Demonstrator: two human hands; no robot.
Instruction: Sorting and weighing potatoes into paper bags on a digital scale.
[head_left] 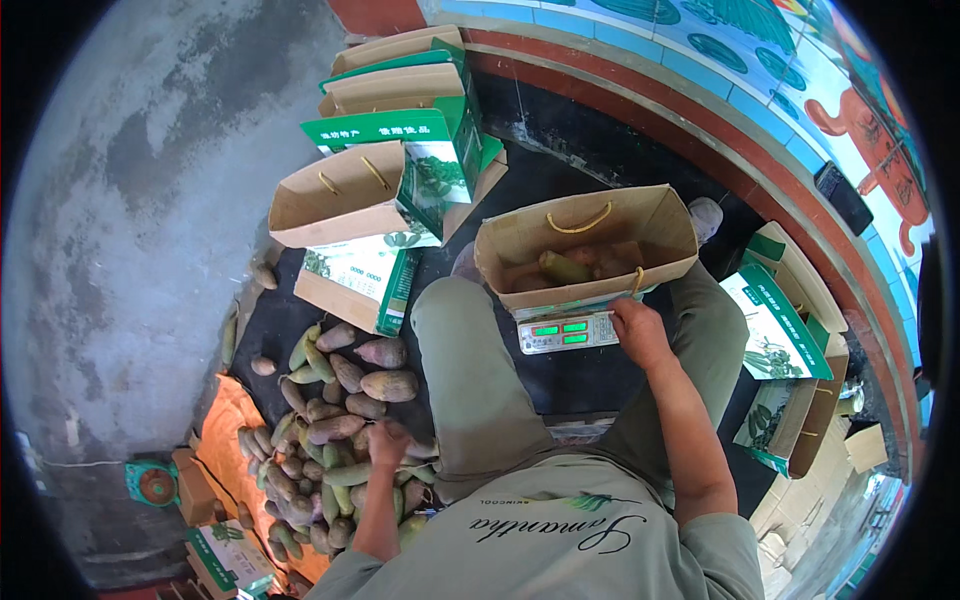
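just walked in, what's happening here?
A seated person is filling a brown carton that sits on a digital scale; a few lotus roots already lie inside it. The right hand rests at the scale's edge by the carton's front wall. The left hand reaches down into a pile of lotus roots on the floor beside the left leg. More green-and-brown cartons stand open around.

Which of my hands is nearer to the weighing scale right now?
Right. The right hand rests at the edge of the weighing scale, beside its green display. The left hand is far off, down on the pile of lotus roots.
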